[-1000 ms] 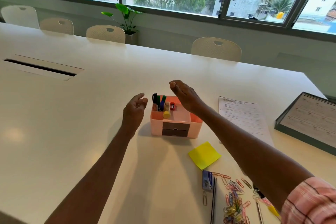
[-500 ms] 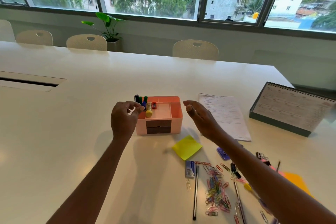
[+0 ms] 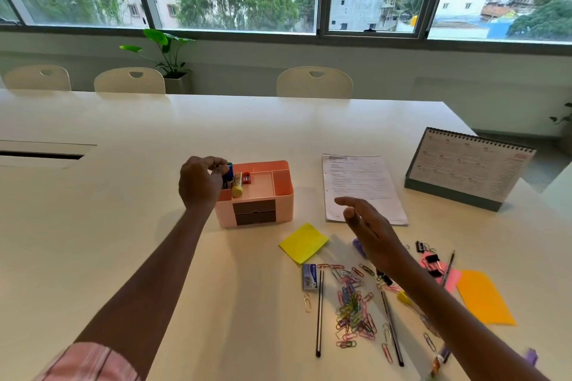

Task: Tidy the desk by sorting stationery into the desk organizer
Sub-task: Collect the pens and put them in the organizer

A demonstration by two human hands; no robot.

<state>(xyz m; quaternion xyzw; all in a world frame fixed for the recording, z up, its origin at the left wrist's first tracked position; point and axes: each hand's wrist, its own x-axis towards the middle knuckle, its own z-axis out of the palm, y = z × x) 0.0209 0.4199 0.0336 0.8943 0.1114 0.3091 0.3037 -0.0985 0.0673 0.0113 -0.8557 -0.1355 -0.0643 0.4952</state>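
The pink desk organizer point(image 3: 283, 192) stands mid-table with a yellow glue stick point(image 3: 237, 185), a red sharpener point(image 3: 246, 177) and upright markers point(image 3: 229, 172) in its left compartments. My left hand point(image 3: 198, 184) is at its left end, fingers curled and pinching the top of a marker there. My right hand point(image 3: 368, 229) hovers with straight fingers to the right of the organizer, holding nothing. In front lie a yellow sticky pad point(image 3: 304, 243), a heap of coloured paper clips point(image 3: 353, 309), a black pencil point(image 3: 319, 312), a small staple box point(image 3: 309, 277) and binder clips point(image 3: 431, 263).
A printed sheet point(image 3: 360, 182) lies right of the organizer, a desk calendar point(image 3: 467, 164) stands further right. An orange paper point(image 3: 483, 297) and pink note point(image 3: 450, 278) lie near the right edge. White chairs point(image 3: 314, 82) line the far side.
My right hand has drawn back from above the organizer toward me and to the right. My left hand has moved in onto the markers and closed its fingers there.
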